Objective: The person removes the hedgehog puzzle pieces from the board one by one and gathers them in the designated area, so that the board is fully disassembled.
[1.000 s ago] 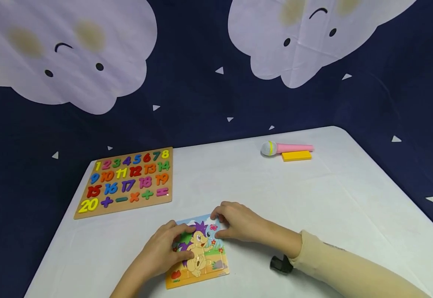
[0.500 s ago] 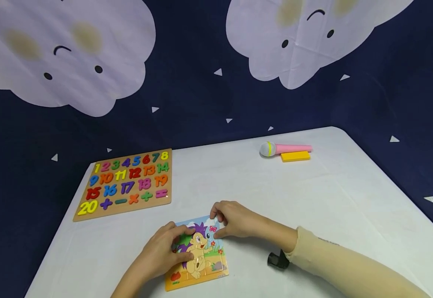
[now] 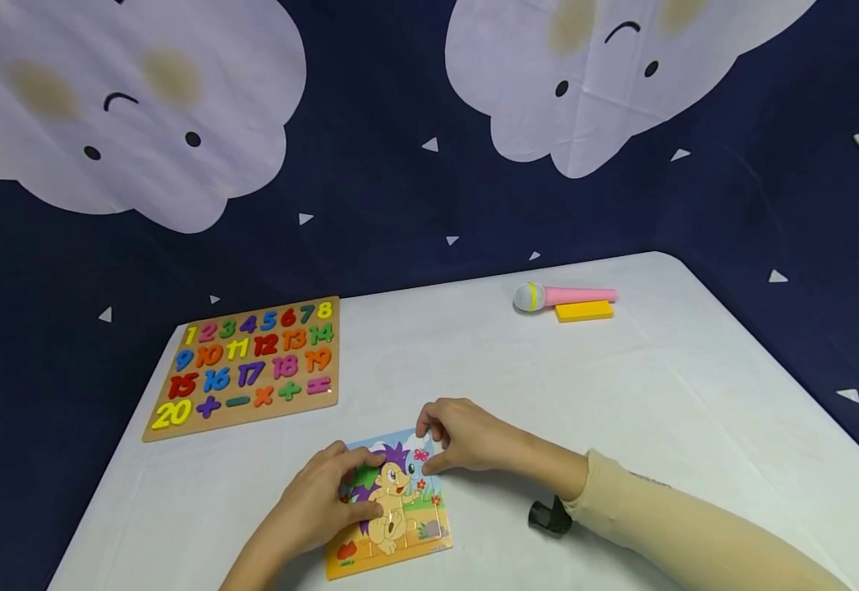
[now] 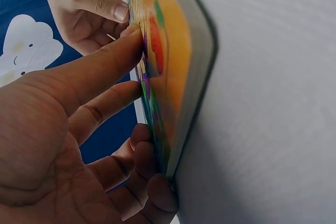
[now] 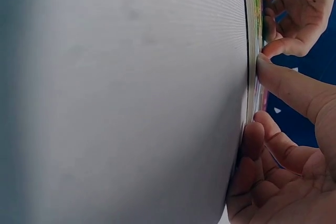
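A hedgehog jigsaw puzzle (image 3: 392, 525) in an orange-bordered tray lies flat near the front of the white table. From its left side my left hand (image 3: 322, 497) holds it, thumb and forefinger on the picture; the left wrist view shows the other fingers curled at the board's edge. At the upper right corner, my right hand (image 3: 466, 435) grips the puzzle, thumb on the picture's right part and fingers bent at the edge, as the right wrist view also shows. Parts of the picture are hidden under both hands.
A wooden number board (image 3: 248, 369) lies at the table's back left. Toward the back right are a pink toy microphone (image 3: 577, 295) and a yellow block (image 3: 583, 312). A black device (image 3: 550, 519) sits at the right wrist. A dark blue cloud-print cloth (image 3: 378, 164) hangs behind.
The head view has shifted very slightly. Both hands stay at the same places on the puzzle.
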Demonstrator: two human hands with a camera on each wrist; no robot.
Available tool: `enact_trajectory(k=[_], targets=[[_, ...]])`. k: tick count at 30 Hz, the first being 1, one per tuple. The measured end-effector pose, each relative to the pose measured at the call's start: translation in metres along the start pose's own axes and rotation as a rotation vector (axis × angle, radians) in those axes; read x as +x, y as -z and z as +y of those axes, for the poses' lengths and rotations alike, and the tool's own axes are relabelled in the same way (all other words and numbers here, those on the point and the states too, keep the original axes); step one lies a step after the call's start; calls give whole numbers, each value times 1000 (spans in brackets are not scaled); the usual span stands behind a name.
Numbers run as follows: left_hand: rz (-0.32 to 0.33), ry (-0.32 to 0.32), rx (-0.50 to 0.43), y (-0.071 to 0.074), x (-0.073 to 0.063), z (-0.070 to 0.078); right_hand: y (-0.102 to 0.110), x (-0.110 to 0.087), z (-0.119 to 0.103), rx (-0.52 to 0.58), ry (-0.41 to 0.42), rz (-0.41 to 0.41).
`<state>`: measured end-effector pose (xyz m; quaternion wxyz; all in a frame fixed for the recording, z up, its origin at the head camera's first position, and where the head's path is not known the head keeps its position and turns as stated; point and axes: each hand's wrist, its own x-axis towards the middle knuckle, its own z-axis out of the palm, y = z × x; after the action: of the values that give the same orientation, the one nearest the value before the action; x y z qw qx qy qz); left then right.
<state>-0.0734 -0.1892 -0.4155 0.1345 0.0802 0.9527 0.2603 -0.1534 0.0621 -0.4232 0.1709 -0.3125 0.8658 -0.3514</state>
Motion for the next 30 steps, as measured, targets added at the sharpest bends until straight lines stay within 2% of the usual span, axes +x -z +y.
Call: enact_trajectory(k=[12,19,30], targets=[[-10,-2,6,0,1,-2,2,3,-2,37,-36,-27],[-4,-19,12,0,1,-2,1,1,0,47,-31,-12],[-5,-7,9,0,1,-1,0,1,-1,33,-27,-10]])
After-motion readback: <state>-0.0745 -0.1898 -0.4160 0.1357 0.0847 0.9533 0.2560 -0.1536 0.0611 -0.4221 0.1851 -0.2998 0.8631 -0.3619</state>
